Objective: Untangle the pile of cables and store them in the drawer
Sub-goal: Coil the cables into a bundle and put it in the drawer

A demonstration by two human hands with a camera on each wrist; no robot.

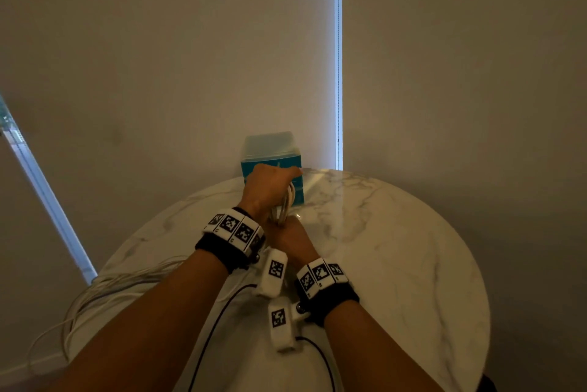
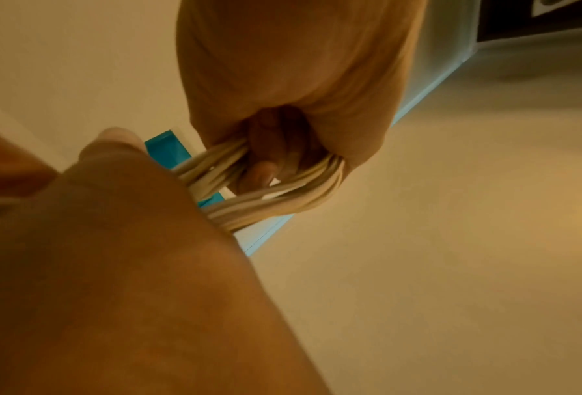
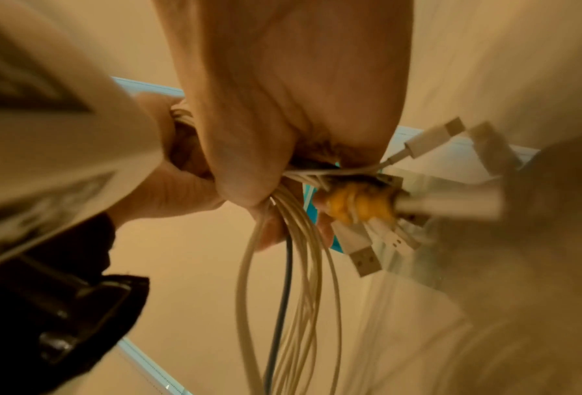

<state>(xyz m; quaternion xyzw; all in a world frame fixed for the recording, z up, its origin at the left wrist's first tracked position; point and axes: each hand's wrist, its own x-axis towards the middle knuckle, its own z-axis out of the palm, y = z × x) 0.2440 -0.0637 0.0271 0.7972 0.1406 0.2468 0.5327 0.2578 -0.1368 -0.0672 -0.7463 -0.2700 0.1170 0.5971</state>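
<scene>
The cables (image 1: 283,204) are a bunch of white leads gathered between the two hands, above the far middle of the desk (image 1: 397,248), just in front of the blue drawer box (image 1: 273,158). The left hand (image 1: 270,186), the farther one, is clenched round the upper end of the bunch; the left wrist view shows the strands (image 2: 266,192) passing under its curled fingers (image 2: 261,171). The right hand (image 1: 290,240), nearer and just below, is also clenched on the bunch; in the right wrist view its grip closes on the leads beside a yellow tie (image 3: 357,205), with several white USB plugs (image 3: 367,258) fanning out past it and long loops (image 3: 283,307) hanging down, one dark strand among them. The two hands are touching or nearly so.

More white cable (image 1: 104,293) trails off the left edge of the desk in loose loops. A thin black lead (image 1: 219,321) curves across the near desk under the forearms. The drawer box stands at the far edge of the round marble desk, against a pale blind (image 1: 190,58); whether a drawer is pulled out I cannot tell. Both wrists carry black bands with white marker blocks (image 1: 233,226).
</scene>
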